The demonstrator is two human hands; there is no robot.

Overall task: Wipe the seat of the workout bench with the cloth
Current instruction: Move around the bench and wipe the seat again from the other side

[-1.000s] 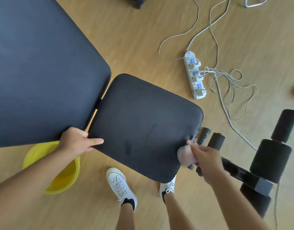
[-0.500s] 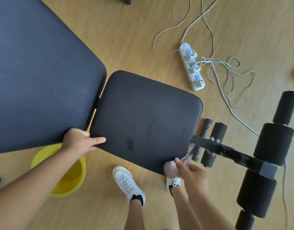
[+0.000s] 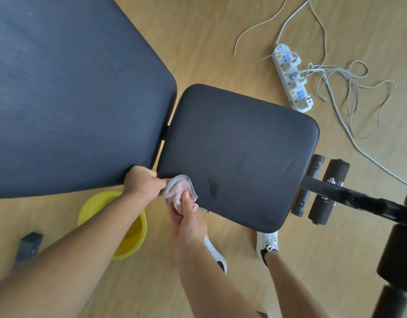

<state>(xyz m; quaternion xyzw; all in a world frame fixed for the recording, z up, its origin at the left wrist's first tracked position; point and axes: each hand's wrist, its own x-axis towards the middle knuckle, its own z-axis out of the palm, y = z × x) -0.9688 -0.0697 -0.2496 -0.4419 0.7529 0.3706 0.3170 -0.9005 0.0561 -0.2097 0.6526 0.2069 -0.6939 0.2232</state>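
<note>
The black padded seat [image 3: 239, 143] of the workout bench fills the middle of the view, with a darker smudge near its near edge. A pink cloth [image 3: 180, 190] with a grey mesh side lies bunched on the seat's near left corner. My right hand [image 3: 187, 220] grips the cloth from below, thumb pressed on top. My left hand [image 3: 141, 182] sits right beside it at the gap between seat and backrest, fingers curled against the cloth's left edge. The large black backrest [image 3: 67, 88] stretches up and left.
A yellow basin [image 3: 131, 239] stands on the wooden floor under my left forearm. A white power strip [image 3: 292, 79] with tangled cables lies at the upper right. Black foam rollers [image 3: 328, 191] and the bench frame stick out to the right. My white shoes are below the seat.
My right hand has carried the cloth leftward along the seat's near edge, from the right corner to the left corner. It now meets my left hand, which stayed at the gap.
</note>
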